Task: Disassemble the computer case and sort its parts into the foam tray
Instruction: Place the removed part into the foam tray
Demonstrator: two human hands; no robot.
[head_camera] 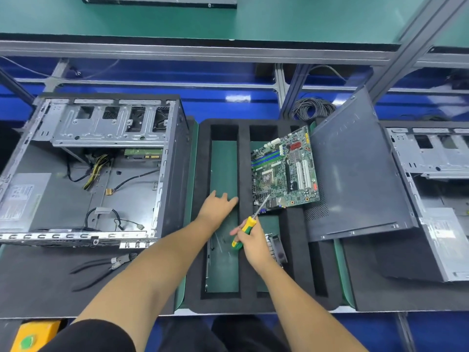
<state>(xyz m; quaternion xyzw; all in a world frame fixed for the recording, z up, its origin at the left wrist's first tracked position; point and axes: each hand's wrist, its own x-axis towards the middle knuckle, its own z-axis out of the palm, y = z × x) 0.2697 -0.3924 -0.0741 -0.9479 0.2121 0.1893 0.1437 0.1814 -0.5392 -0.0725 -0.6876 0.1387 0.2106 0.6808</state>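
Both hands work mid-frame: left hand flat, fingers spread, holding nothing, over the foam tray; right hand grips a screwdriver, its tip near the motherboard; computer case sits left; a slip could scratch the board

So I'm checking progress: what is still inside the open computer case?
Inside the computer case: a drive cage, a green drive board, loose cables and a labelled power supply. What lies under the cage is hidden.
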